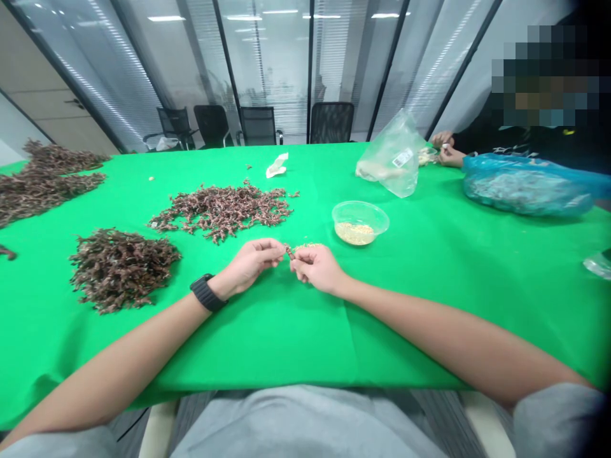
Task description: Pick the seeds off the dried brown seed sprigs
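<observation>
Between my left hand (260,257) and my right hand (315,264) is a small brown knobbly dried stalk (289,252), pinched by the fingertips of both. The hands almost touch, just above the green cloth. Behind my right fingers lies a little heap of pale yellow bits (306,245), partly hidden by the hand. A clear plastic bowl (377,219) with similar pale bits in its bottom stands beyond my right hand. Past my left hand spreads a loose pile of brown dried stalks (229,208). A denser, darker pile (124,267) sits left of my watch wrist.
More brown stalks (42,181) are heaped at the far left. A crumpled white paper (277,165) lies toward the back. A clear plastic bag (391,159) stands at the back right, near a blue bag (529,187). Another person's hands (449,151) work beyond it.
</observation>
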Demonstrator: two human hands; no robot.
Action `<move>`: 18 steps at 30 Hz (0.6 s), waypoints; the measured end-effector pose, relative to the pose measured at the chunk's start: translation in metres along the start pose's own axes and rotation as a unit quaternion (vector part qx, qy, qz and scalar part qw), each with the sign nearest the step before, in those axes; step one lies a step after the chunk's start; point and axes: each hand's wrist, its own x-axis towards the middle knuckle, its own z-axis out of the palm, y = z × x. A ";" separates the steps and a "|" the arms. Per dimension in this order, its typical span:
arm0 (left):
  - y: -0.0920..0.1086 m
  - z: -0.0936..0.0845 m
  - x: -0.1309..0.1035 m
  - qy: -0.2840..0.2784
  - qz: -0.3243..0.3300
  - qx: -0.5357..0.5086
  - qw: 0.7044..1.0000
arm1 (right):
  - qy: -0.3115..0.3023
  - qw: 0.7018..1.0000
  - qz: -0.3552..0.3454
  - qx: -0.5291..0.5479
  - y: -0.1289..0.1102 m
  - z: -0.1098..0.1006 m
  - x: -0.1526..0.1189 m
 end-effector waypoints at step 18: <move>0.003 0.006 -0.006 0.007 0.018 0.041 0.999 | -0.016 0.999 -0.033 -0.012 0.001 -0.002 -0.001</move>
